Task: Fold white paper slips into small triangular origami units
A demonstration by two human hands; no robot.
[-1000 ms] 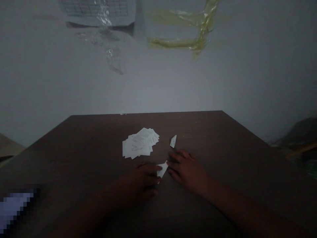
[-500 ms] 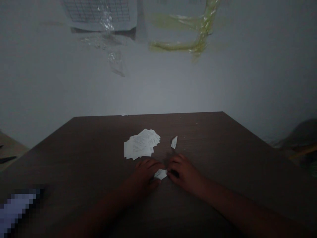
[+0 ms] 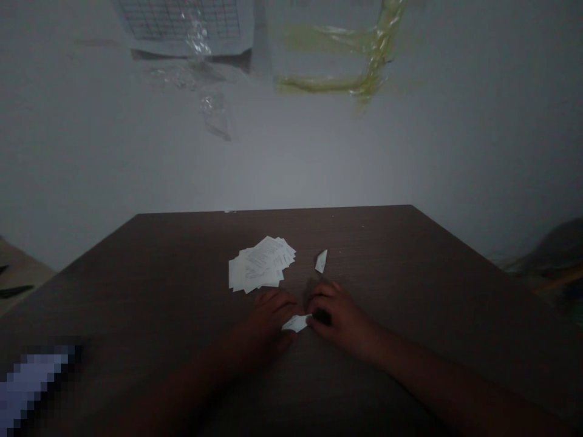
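Observation:
A small piece of printed white paper [image 3: 296,323] lies between my two hands near the middle of the table. My right hand [image 3: 334,312] pinches its right end between thumb and fingertips. On the other side my left hand [image 3: 273,318] curls around the left end, fingers along the far edge and thumb nearer me. Just beyond my hands, a folded bit of paper [image 3: 321,261] stands by itself. To its left spreads a loose pile of printed paper pieces [image 3: 259,264].
The dark brown table [image 3: 182,243] reaches to a pale wall [image 3: 291,164]. Taped to that wall is a gridded sheet [image 3: 182,24], with yellowed tape [image 3: 328,85] to its right. A blurred-out bright object [image 3: 31,382] sits at the lower left.
The paper between my hands looks flatter and longer, and its right end now reaches further into my right fingers. My hands have barely shifted; the pile and folded bit stay put.

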